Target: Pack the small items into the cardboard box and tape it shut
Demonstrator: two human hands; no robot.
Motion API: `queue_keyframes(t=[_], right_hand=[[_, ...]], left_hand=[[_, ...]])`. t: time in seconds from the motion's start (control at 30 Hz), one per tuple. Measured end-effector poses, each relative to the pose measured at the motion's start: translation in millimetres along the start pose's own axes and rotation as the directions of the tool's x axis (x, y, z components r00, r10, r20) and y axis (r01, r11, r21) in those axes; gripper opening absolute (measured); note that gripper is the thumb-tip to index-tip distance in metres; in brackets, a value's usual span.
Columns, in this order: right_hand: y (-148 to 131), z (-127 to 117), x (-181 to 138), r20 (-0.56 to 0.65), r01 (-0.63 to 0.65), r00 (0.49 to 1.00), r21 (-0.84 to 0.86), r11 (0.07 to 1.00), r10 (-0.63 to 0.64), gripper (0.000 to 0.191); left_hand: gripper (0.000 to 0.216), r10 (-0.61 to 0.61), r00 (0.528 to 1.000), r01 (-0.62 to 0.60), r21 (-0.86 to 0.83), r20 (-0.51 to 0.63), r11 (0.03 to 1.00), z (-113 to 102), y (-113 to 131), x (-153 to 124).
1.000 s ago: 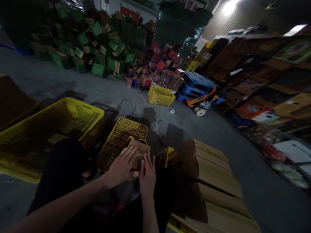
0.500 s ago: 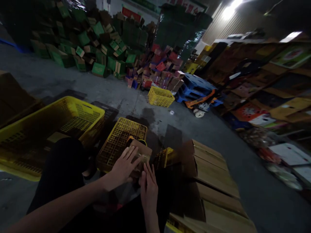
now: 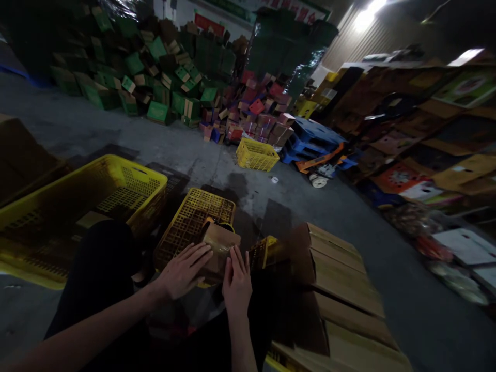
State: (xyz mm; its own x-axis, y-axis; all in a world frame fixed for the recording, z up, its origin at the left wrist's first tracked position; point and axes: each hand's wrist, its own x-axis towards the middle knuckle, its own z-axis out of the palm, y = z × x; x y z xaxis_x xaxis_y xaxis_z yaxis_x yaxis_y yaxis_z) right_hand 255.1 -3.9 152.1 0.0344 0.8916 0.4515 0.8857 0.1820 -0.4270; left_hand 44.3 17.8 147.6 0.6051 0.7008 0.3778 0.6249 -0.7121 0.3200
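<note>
A small brown cardboard box [image 3: 220, 239] with a shiny strip across its top, which looks like clear tape, rests over the near end of a yellow plastic crate [image 3: 205, 202]. My left hand [image 3: 186, 271] lies along the box's left near side, its fingers stretched out. On the right near edge, the outstretched fingers of my right hand [image 3: 237, 284] touch the cardboard. Behind the box a yellow-and-black object [image 3: 211, 221] shows in part; its kind is hidden. The box's underside is out of sight.
To my left stands a large yellow crate [image 3: 149, 194]. Folded or stacked cardboard [image 3: 344, 274] sits close on my right. Farther off are another yellow crate [image 3: 258, 155], blue pallets [image 3: 315, 132], an orange pallet jack [image 3: 320, 160] and heaps of green boxes [image 3: 158, 111].
My left hand has slid back and left from the box's top to its near side, uncovering the shiny strip. The right hand stays at the right edge, nearly still.
</note>
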Motion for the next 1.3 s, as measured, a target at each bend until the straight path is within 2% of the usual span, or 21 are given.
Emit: queue_keyframes(t=[0.17,0.43,0.57,0.83,0.97,1.13,1.3], right_hand=[[-8.0,-0.6,0.6,0.038,0.012,0.999,-0.048,0.999,-0.01,0.047],[-33.2,5.8,-8.7,0.156,0.071,0.986,-0.097,0.993,-0.055,0.046],[-42.4,12.7,5.9,0.208,0.12,0.972,-0.061,0.991,-0.105,0.045],[-54.4,26.1,45.5,0.315,0.138,0.942,-0.058,0.989,-0.113,0.049],[-55.6,26.1,47.9,0.32,0.16,0.937,-0.036,0.986,-0.14,0.047],[-47.8,16.6,38.6,0.32,0.221,0.923,0.012,0.975,-0.213,0.045],[-45.3,15.9,27.6,0.255,0.27,0.928,0.049,0.962,-0.273,0.042]], left_hand=[[0.069,-0.057,0.997,0.058,0.019,-0.051,0.998,10.2,4.8,-11.1],[0.083,-0.128,0.991,0.128,-0.023,-0.021,0.992,20.3,8.4,-10.8],[0.085,-0.108,0.994,0.104,-0.093,-0.037,0.99,24.7,4.8,-13.0],[0.092,-0.118,0.991,0.106,-0.165,-0.066,0.981,30.7,1.2,-16.3],[0.091,-0.116,0.991,0.106,-0.134,-0.066,0.985,28.5,-1.4,-18.1],[0.076,-0.107,0.992,0.105,-0.028,-0.073,0.994,29.3,1.5,-20.8],[0.073,-0.116,0.99,0.116,0.002,-0.08,0.993,26.3,8.3,-28.2]])
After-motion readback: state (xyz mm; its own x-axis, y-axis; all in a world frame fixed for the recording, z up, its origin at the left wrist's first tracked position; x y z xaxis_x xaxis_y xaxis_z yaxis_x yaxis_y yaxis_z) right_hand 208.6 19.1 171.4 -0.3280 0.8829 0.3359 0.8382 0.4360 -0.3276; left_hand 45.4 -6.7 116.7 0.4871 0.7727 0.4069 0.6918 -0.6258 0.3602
